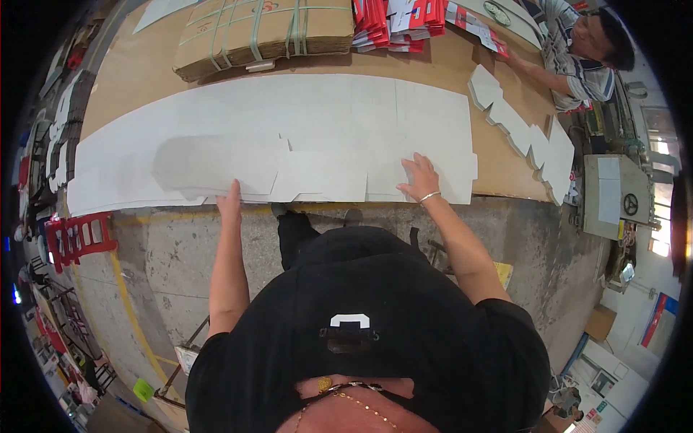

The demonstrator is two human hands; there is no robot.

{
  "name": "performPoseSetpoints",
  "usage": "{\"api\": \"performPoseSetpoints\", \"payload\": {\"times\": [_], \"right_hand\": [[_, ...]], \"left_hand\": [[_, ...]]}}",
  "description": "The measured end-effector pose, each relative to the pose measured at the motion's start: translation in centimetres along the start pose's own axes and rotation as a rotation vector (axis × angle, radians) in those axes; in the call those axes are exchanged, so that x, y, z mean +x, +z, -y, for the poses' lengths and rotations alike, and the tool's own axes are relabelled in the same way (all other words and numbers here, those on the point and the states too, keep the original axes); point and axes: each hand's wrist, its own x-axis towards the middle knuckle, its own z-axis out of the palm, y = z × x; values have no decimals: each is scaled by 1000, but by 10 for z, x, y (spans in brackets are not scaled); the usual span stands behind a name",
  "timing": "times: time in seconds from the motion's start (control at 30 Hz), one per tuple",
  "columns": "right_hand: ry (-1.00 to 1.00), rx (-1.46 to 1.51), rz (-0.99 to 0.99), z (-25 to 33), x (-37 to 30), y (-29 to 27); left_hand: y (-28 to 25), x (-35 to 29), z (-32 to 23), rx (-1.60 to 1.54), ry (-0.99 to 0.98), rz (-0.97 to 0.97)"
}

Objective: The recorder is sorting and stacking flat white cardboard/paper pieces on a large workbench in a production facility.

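A long white die-cut cardboard sheet (346,115) lies across the table in front of me, with slits and flaps along its near edge. My left hand (229,202) is at that edge, left of the middle. One digit lies on top of the sheet and the other fingers are mostly hidden below, so the hand appears closed on the edge. Farther right, my right hand (421,179) rests on the sheet's surface, its fingers spread and nothing in them. A grey shadow covers part of the sheet beyond my left hand.
Strapped brown cardboard (267,36) stands at the back, beside red-and-white folded packages (401,22). White cut pieces (509,126) lie at the table's right. A co-worker (577,58) at the far right reaches toward a printed piece (476,30). Red stools (81,238) stand at left.
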Motion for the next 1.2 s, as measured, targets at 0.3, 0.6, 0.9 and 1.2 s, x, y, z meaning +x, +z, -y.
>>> {"api": "performPoseSetpoints", "payload": {"times": [0.3, 0.6, 0.9, 1.2], "right_hand": [[68, -11, 4, -22, -10, 1], [12, 8, 32, -8, 1, -6], [39, -12, 17, -27, -7, -4], [32, -11, 53, -22, -5, -5]], "left_hand": [[104, -87, -115, 608, 797, 54], [2, 5, -1, 192, 205, 61], [58, -41, -58, 576, 521, 108], [8, 17, 16, 120, 261, -65]]}}
